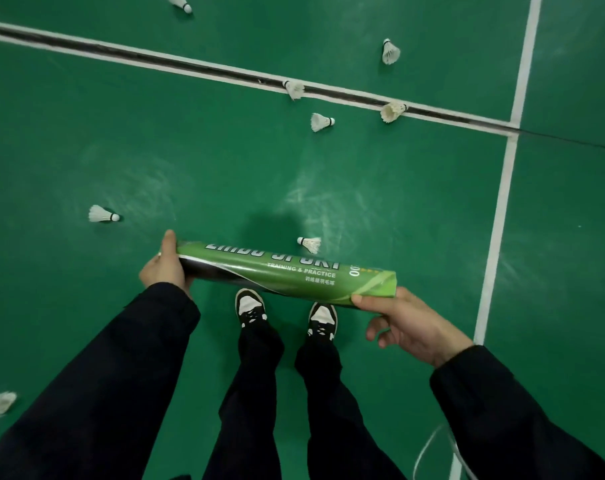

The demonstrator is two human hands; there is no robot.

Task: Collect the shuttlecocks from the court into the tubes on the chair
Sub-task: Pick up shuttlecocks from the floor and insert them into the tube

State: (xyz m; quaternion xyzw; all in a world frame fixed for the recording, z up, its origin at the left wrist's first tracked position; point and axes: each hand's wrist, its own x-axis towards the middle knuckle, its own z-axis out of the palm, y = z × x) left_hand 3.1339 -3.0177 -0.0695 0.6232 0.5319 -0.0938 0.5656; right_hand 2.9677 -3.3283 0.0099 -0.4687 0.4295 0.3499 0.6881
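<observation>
I hold a green shuttlecock tube [287, 271] level across my body, above my feet. My left hand [164, 266] grips its left end, thumb over the rim. My right hand [410, 323] pinches its right end with thumb on top, the other fingers loosely curled below. Several white shuttlecocks lie on the green court: one [309, 244] just beyond the tube, one [102, 214] to the left, one [321, 122] further ahead, two on the dark seam [294, 89] [393, 110], one [390, 51] beyond it, one [180, 1] at the top, one [3, 402] at lower left. No chair is in view.
White court lines [500, 216] run up the right side and across the far floor beside a dark seam [190, 65]. My two black-and-white shoes [251, 306] stand under the tube. A thin white curved thing [429, 448] shows at the bottom right.
</observation>
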